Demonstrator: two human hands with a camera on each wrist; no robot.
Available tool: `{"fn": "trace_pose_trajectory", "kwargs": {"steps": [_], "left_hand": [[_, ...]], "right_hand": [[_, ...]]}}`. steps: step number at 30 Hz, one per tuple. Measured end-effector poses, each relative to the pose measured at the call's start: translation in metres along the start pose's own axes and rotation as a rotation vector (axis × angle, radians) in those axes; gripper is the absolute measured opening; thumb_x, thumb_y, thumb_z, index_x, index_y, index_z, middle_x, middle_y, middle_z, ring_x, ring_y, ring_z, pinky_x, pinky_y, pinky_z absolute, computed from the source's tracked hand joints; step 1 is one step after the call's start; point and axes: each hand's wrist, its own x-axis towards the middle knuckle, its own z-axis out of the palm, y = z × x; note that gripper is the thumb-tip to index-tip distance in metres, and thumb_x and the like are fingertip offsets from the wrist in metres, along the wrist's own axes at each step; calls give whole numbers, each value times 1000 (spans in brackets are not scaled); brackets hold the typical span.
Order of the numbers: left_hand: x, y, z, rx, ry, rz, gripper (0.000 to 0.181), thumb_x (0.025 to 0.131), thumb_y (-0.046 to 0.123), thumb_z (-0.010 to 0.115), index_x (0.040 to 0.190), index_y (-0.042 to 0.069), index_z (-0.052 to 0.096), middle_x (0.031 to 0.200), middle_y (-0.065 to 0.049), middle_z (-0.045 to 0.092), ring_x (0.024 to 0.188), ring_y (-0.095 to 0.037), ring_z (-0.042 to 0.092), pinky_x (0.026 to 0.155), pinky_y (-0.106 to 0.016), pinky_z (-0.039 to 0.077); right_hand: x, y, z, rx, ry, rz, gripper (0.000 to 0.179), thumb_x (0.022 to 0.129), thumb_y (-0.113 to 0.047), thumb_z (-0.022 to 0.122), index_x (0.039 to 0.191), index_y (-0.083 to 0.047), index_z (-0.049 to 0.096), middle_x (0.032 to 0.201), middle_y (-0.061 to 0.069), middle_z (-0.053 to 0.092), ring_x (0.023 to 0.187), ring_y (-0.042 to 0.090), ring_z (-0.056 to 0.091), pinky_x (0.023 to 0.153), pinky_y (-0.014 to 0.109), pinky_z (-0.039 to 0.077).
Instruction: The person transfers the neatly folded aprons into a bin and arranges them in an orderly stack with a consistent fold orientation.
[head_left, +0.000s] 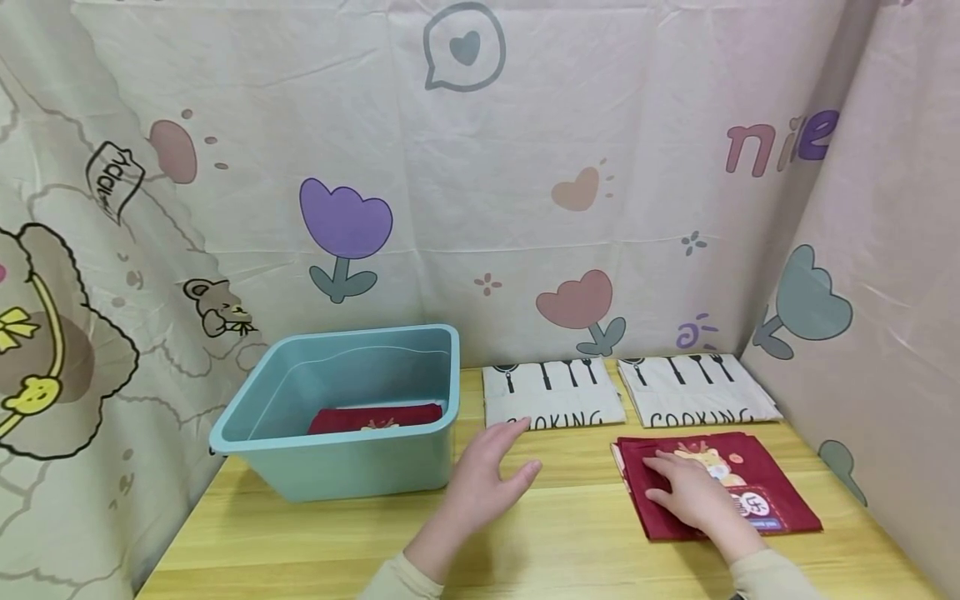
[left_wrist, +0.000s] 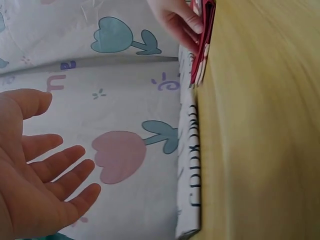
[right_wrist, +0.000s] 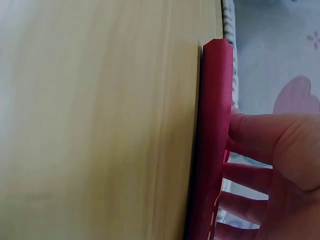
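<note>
A stack of folded dark-red cloth (head_left: 780, 475) with a cartoon bear print lies at the right of the table. My right hand (head_left: 693, 492) rests on top of it, fingers spread over its left part. In the right wrist view, the thumb and fingertips touch the upper face of the red cloth (right_wrist: 216, 110), whose folded edge faces the camera. My left hand (head_left: 487, 475) hovers over the middle of the table with nothing in it, its fingers apart in the left wrist view. Just left of it stands a light-teal plastic bin (head_left: 352, 462), with another folded red cloth (head_left: 405, 415) inside.
Two folded white cloths printed with utensils and "COOKING" lie side by side at the back, a left one (head_left: 551, 396) and a right one (head_left: 697, 392). Behind the wooden table (head_left: 570, 542) and along its sides hang patterned curtains (head_left: 465, 208).
</note>
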Motion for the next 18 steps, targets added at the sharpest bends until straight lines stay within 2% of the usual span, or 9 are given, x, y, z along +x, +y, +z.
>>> {"fn": "trace_pose_trajectory", "kwargs": {"steps": [7,15,18], "left_hand": [[-1,-9,14,-46,-33,-124,53,93,33,69,140,13,57,130,-5,62,118,-25,57,99,-49,46],[-1,-19,25,-230,-66,-281,54,93,37,69,137,8,57,131,-7,61,114,-26,60,94,-45,51],[-1,-24,29,-272,-72,-318,56,93,39,68,138,7,57,130,-9,62,115,-29,60,93,-46,51]], "right_hand": [[8,-26,6,-29,5,-13,46,85,-25,76,125,-3,67,132,23,58,121,50,50,95,60,44],[19,-55,15,-82,11,-15,45,85,-31,77,122,-7,69,129,18,61,125,53,46,95,62,44],[22,-65,18,-88,19,-24,45,84,-32,78,121,-8,70,127,18,62,125,53,46,95,62,44]]}}
